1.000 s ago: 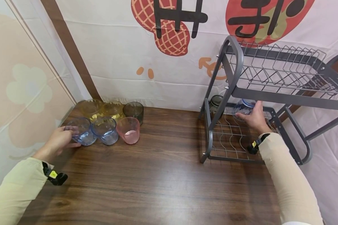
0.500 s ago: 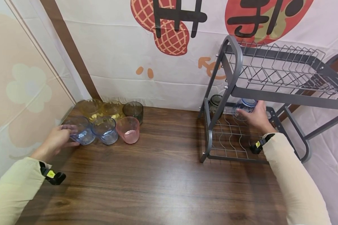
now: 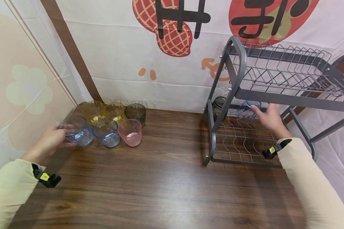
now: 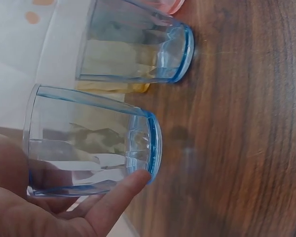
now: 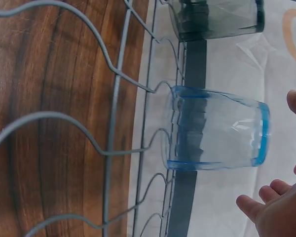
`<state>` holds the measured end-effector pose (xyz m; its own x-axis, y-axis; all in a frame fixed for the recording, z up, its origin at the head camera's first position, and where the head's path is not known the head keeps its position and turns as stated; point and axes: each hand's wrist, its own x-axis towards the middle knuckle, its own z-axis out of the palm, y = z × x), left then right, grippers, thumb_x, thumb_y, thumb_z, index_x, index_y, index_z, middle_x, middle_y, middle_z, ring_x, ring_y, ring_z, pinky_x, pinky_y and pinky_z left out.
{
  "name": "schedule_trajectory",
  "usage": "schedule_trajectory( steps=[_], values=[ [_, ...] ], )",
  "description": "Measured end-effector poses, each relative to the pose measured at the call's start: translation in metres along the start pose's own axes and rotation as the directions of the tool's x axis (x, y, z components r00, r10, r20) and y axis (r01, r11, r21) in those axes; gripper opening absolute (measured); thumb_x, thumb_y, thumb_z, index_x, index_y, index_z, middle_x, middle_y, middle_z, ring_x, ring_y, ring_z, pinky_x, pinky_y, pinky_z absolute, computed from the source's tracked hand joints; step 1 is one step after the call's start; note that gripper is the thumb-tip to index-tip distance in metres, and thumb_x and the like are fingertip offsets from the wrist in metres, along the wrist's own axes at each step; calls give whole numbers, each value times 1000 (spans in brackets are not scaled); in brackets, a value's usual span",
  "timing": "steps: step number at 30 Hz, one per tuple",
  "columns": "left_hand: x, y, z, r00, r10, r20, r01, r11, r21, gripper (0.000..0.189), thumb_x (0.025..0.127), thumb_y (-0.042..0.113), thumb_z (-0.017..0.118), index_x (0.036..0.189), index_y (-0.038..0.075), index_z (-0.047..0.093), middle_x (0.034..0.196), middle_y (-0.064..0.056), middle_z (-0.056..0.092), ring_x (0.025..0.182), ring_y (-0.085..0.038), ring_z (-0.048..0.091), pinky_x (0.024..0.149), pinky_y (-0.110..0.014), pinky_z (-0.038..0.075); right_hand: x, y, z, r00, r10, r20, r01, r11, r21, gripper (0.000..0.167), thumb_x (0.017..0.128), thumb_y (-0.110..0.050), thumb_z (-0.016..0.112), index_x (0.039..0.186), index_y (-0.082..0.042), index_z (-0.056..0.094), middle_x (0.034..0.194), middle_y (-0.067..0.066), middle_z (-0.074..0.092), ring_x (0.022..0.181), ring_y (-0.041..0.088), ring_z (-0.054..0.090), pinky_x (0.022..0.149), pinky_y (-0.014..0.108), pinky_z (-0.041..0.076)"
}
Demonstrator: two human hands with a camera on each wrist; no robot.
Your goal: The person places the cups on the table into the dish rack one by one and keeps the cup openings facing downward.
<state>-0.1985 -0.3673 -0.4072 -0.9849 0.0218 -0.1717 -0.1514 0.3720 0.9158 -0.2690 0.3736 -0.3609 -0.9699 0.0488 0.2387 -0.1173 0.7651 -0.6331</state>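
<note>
My left hand (image 3: 52,140) holds a clear blue glass (image 3: 79,133) at the left end of the front row. In the left wrist view, one finger lies along the side of that glass (image 4: 93,143) to its thick base; I cannot tell whether it touches the table. A second blue glass (image 3: 107,135) stands just right of it, then a pink glass (image 3: 130,133). My right hand (image 3: 270,119) is at the rack's lower tier, fingers spread apart from a blue glass (image 5: 217,131) that stands upside down on the wavy wires. A dark grey glass (image 5: 219,17) stands beside that one.
Behind the front row stand two yellow glasses (image 3: 114,111) and a dark grey-green glass (image 3: 136,114). The two-tier grey dish rack (image 3: 239,66) occupies the right of the wooden table (image 3: 160,178), its upper basket overhanging my right hand. A printed cloth (image 3: 117,57) hangs behind.
My right hand has let go of the blue glass on the rack and drawn back to the right. My left hand has shifted its blue glass slightly left, away from the neighbouring one.
</note>
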Motion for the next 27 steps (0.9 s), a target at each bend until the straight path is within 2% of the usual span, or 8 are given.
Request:
schedule_trajectory(
  steps=[4,8,12,15,18,21,24,27],
  values=[
    [-1,4,-5,1000,12,-7,-12,1000,-25,38,104,1,30,132,-26,30,101,21,54,87,7,58,74,-33,64,-3,-3,-8,1000,-19,11,19,1000,-7,77,106,-38,52,163,-11,9,163,28,15,149,46,21,118,66,24],
    [-1,10,-8,1000,-2,-5,2,997,-72,28,105,2,32,127,-12,41,95,23,58,85,3,61,72,-32,64,-9,-8,-16,999,2,33,-1,1000,-20,76,106,-44,49,163,-12,11,160,30,24,134,53,43,93,64,49],
    [-1,15,-10,1000,1,3,-1,998,-61,32,104,0,34,131,-17,38,92,24,59,82,1,62,70,-31,64,-13,-11,-21,999,21,48,-19,1000,-24,78,105,-49,47,163,-13,10,109,35,61,76,35,69,54,44,55],
    [-1,20,-11,1000,5,8,-5,998,-56,33,102,-3,34,132,-19,37,92,26,60,81,2,62,69,-30,64,-14,-13,-22,999,17,48,-16,1000,-21,77,105,-49,48,163,-14,13,82,31,62,43,20,48,36,34,38],
    [-2,25,-12,1000,1,7,0,999,-48,33,101,-5,31,130,-18,37,91,27,59,81,2,61,68,-30,64,-15,-15,-24,999,-3,47,4,1000,-17,75,105,-46,49,163,-13,15,128,35,59,79,31,72,46,24,44],
    [-4,30,-11,1000,-4,5,4,1000,-9,38,101,-4,29,132,-25,31,90,29,56,79,2,61,69,-30,64,-16,-18,-25,998,-32,45,33,999,-19,72,106,-41,50,163,-12,17,154,33,37,122,50,57,63,25,51],
    [-5,36,-11,1000,-6,8,6,999,41,46,102,-2,28,139,-28,21,90,32,54,79,3,62,70,-30,64,-17,-20,-28,998,-39,47,40,999,-15,70,107,-39,50,162,-11,18,154,31,38,121,51,58,76,41,60],
    [-5,40,-12,1000,-10,14,9,998,54,47,102,-1,29,140,-28,20,90,32,53,79,3,62,70,-30,64,-20,-22,-30,998,-26,60,25,1000,9,70,107,-39,50,163,-13,18,159,26,33,125,53,54,95,61,53]
  ],
)
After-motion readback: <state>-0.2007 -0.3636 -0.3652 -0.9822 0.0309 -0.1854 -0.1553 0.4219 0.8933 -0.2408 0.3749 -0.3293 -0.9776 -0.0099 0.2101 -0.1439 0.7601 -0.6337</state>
